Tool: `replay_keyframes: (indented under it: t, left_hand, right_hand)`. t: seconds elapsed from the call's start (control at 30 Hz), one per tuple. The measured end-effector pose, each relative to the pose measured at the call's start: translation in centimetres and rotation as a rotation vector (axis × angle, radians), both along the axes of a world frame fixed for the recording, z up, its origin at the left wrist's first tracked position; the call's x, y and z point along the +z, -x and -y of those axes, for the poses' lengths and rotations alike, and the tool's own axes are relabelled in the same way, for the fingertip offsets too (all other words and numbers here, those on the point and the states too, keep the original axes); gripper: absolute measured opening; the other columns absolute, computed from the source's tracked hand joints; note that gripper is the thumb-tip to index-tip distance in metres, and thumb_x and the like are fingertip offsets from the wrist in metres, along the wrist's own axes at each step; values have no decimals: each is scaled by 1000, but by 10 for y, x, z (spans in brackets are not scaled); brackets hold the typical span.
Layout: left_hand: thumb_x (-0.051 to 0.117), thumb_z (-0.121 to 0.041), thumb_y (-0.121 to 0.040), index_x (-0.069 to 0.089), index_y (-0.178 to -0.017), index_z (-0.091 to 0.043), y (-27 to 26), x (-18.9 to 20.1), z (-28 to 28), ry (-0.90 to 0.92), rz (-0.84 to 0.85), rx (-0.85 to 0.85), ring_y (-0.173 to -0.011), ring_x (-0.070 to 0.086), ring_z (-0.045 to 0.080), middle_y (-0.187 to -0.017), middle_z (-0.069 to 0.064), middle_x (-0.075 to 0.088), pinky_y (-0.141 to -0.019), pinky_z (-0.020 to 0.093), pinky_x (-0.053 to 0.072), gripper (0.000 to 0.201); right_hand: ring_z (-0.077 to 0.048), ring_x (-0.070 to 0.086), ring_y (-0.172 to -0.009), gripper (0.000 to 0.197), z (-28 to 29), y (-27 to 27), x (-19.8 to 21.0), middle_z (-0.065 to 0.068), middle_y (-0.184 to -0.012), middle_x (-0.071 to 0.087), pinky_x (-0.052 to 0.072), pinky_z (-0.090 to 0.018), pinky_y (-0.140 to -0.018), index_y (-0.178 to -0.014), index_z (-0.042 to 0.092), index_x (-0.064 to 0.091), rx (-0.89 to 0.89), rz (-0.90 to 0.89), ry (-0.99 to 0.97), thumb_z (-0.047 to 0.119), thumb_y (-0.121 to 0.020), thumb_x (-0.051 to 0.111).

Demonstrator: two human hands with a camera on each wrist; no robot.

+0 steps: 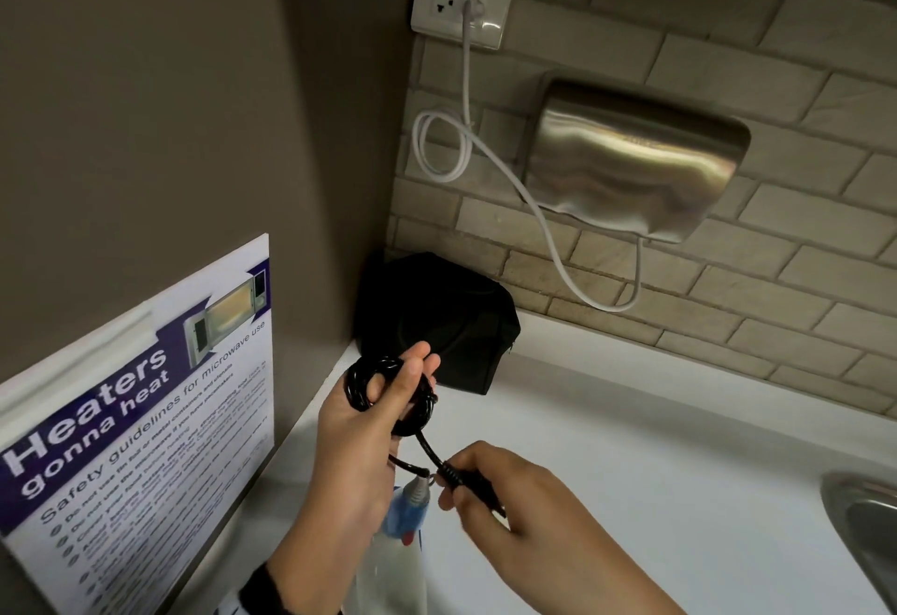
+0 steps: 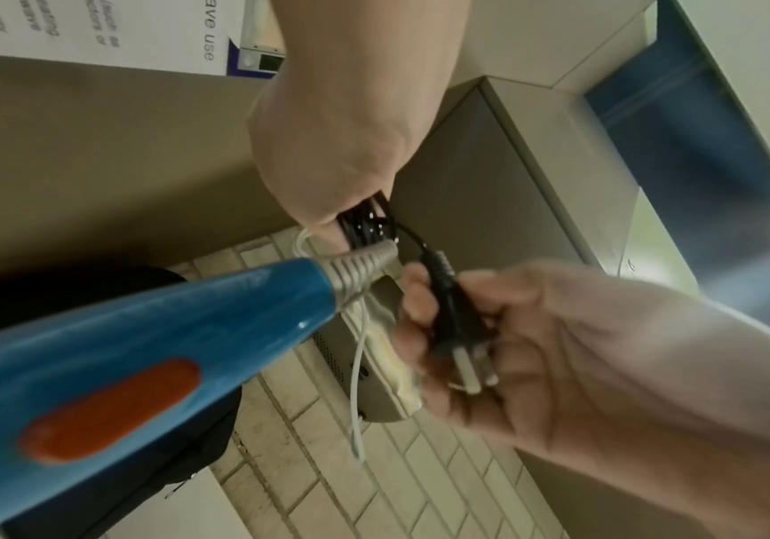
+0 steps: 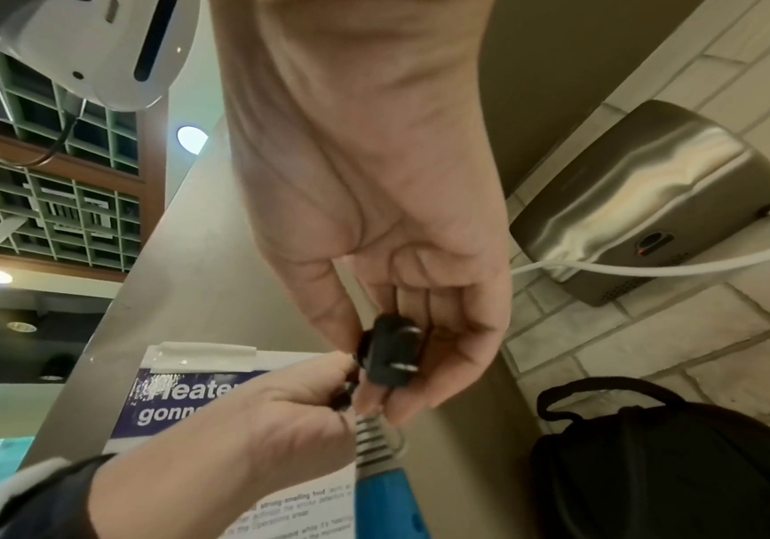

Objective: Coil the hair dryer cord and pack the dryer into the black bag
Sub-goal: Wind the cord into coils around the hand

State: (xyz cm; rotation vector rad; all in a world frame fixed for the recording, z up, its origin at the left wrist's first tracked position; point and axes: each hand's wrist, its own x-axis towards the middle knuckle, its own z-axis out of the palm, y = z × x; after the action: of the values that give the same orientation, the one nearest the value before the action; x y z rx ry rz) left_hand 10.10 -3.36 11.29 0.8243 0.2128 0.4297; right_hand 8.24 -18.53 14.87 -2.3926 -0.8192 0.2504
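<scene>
My left hand [image 1: 403, 386] grips a coil of black cord [image 1: 383, 386] wound round its fingers, held above the white counter [image 1: 655, 478]. A short free length of cord runs down to the black plug [image 1: 468, 483], which my right hand [image 1: 451, 478] pinches between thumb and fingers. The wrist views show the coil [image 2: 369, 222] and the plug [image 2: 456, 321] [image 3: 392, 353] with its metal prongs bare. The blue hair dryer [image 1: 407, 512] [image 2: 142, 346], with an orange switch, sits below my left hand; how it is supported is hidden. The black bag [image 1: 437, 318] [image 3: 673, 466] stands in the corner behind my hands.
A steel hand dryer [image 1: 631, 163] hangs on the brick wall, its white cable [image 1: 558, 255] looping to a socket [image 1: 461, 3]. A microwave safety poster [image 1: 136, 420] covers the left wall. A metal sink [image 1: 864, 522] lies at the right edge.
</scene>
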Motion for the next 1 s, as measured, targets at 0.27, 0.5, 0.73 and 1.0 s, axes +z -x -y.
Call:
replay_keyframes:
  t: [0.27, 0.5, 0.73, 1.0]
  left_hand:
    - [77, -22, -61, 68, -94, -5, 10, 6, 19, -70, -26, -66, -99, 71, 21, -100, 9, 76, -88, 39, 51, 38]
    - [74, -4, -74, 68, -73, -13, 1, 0, -1, 29, -125, 30, -95, 72, 27, -89, 11, 77, -86, 38, 53, 11]
    - [69, -8, -72, 68, -63, -14, 0, 0, -12, 155, -30, -156, -97, 72, 24, -106, 16, 73, -83, 34, 57, 10]
    - [56, -32, -89, 65, -94, -17, 0, -1, 0, 13, -143, -109, -110, 64, 22, -103, 5, 76, -97, 39, 47, 18]
  right_hand:
    - [-8, 56, -66, 18, -22, -7, -1, 6, -69, 61, 41, -21, -62, -84, 31, 48, -87, 5, -101, 44, -96, 44]
    - [-13, 54, -69, 36, -19, 2, -5, 7, -70, 50, 34, -16, -60, -92, 22, 57, 12, 241, -2, 46, -95, 30]
    - [-8, 47, -79, 46, -6, -13, -24, 12, -81, 45, 32, -10, -64, -96, 37, 64, -13, 387, 49, 58, -86, 24]
    - [-2, 58, -73, 19, -7, -28, -34, 18, -74, 64, 41, -9, -67, -107, 36, 65, -96, 110, -18, 32, -96, 49]
